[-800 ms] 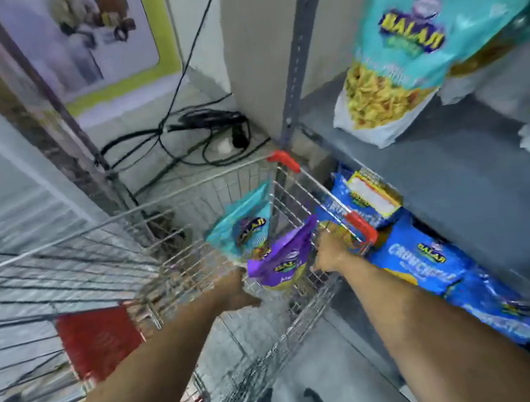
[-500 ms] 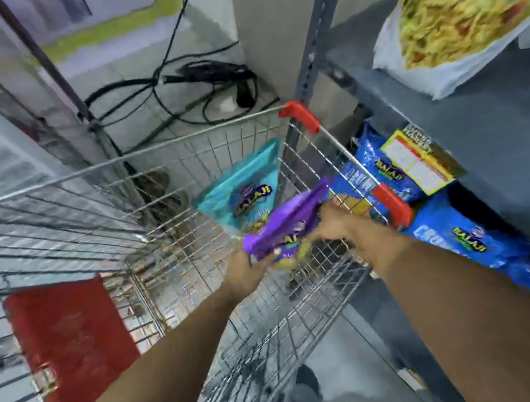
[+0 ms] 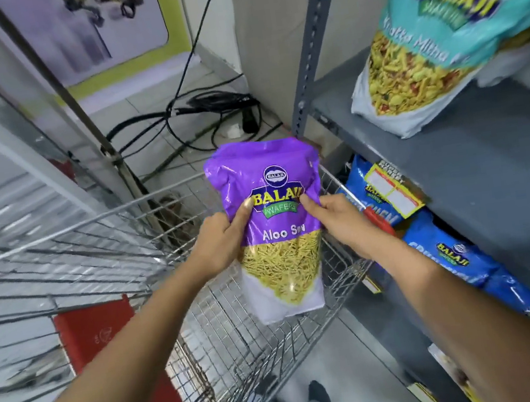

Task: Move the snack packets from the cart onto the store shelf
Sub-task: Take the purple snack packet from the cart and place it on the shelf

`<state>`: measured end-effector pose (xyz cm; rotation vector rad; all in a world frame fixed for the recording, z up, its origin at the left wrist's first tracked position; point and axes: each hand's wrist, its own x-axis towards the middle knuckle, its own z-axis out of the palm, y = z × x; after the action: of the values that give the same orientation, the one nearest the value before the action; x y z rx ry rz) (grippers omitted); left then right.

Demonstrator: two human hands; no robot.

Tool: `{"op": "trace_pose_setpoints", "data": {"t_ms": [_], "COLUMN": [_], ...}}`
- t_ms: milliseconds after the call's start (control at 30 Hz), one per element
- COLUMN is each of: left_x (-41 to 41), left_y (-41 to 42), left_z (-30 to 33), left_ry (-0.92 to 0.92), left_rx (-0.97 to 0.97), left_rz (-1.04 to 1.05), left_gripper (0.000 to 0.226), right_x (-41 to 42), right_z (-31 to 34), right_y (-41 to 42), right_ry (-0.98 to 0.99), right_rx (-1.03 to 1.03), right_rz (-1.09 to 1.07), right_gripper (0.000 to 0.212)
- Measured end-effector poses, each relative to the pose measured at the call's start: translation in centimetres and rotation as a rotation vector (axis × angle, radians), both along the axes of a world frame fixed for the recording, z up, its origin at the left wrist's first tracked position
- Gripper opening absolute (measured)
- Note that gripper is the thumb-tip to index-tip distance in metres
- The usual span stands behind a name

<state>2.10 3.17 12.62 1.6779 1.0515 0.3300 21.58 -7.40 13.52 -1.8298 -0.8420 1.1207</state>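
Observation:
A purple "Aloo Sev" snack packet (image 3: pixel 276 243) is held upright above the wire cart (image 3: pixel 96 221). My left hand (image 3: pixel 220 241) grips its left edge and my right hand (image 3: pixel 344 220) grips its right edge, thumbs on the front. The packet hides the part of the cart's basket behind it, so the teal packet seen there earlier is out of sight. To the right stands the grey metal store shelf (image 3: pixel 474 151), with a teal snack packet (image 3: pixel 431 34) standing on its upper board.
Blue snack packets (image 3: pixel 444 250) fill the lower shelf board, one with a yellow price label. A red child-seat flap (image 3: pixel 106 339) hangs in the cart. Black cables (image 3: pixel 209 106) lie on the tiled floor behind the cart. The shelf's upright post (image 3: pixel 309 44) rises beside the cart.
Both hands have lifted the purple packet out of the cart's basket and turned it upright, face toward me. It now covers the teal packet that lay in the cart.

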Motion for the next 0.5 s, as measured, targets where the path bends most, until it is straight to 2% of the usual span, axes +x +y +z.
{"op": "trace_pose_setpoints", "data": {"t_ms": [100,233,333,400,500], "left_x": [1.2,4.2,8.1,11.4,16.6], "left_y": [0.2,-1.0,-3.5,-5.9,-10.6], "left_z": [5.2,10.1,12.5,13.4,14.9], "left_ry": [-0.001,-0.048,-0.122,-0.181,-0.212], "left_rx": [0.040,0.071,0.071,0.061,0.105], "left_rz": [-0.072,-0.204,-0.344,-0.429,-0.551], "left_gripper": [0.081,0.093,0.078,0.065,0.064], "right_x": [0.2,1.5,2.9,4.3,6.4], "right_z": [4.5,9.3,11.9,13.4,15.3], "right_y": [-1.8,-5.3,-9.7,-13.5,-19.8], "right_ry": [-0.006,-0.061,-0.074,-0.107,-0.173], "right_rx": [0.118,0.165,0.203,0.219,0.230], "right_rz": [-0.080,-0.204,-0.329,-0.452,-0.640], "right_gripper": [0.057,0.070,0.083,0.078,0.071]}}
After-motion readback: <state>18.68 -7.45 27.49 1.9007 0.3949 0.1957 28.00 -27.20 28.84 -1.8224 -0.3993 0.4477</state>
